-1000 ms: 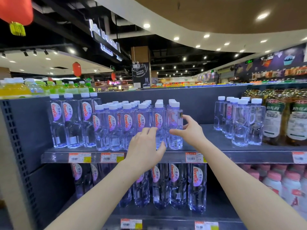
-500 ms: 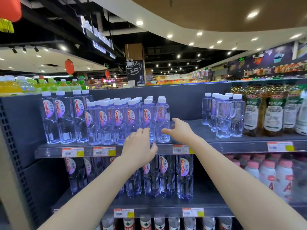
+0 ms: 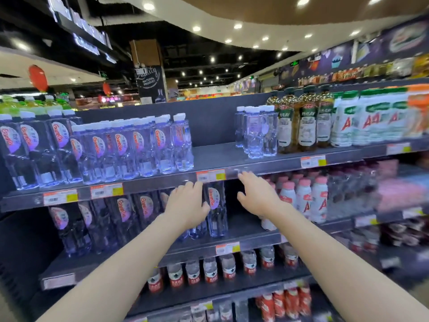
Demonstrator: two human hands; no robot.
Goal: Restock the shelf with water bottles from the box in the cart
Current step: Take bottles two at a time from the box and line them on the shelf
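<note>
Left hand [image 3: 185,205] and right hand [image 3: 257,196] have dropped below the shelf [image 3: 217,158] edge.

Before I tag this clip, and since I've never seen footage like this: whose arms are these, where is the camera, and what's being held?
No machine here: a person wears one wide-angle camera on the head, so this single picture looks along their own bare arms. The left hand and right hand are stretched out before a shop shelf. On it stand white-capped water bottles, then a bare gap, then smaller clear bottles and brownish bottles. A lower row of bottles stands one level down, behind the left hand. Neither hand seems to have a grip on anything; the right hand is spread open. No box or cart shows.
</note>
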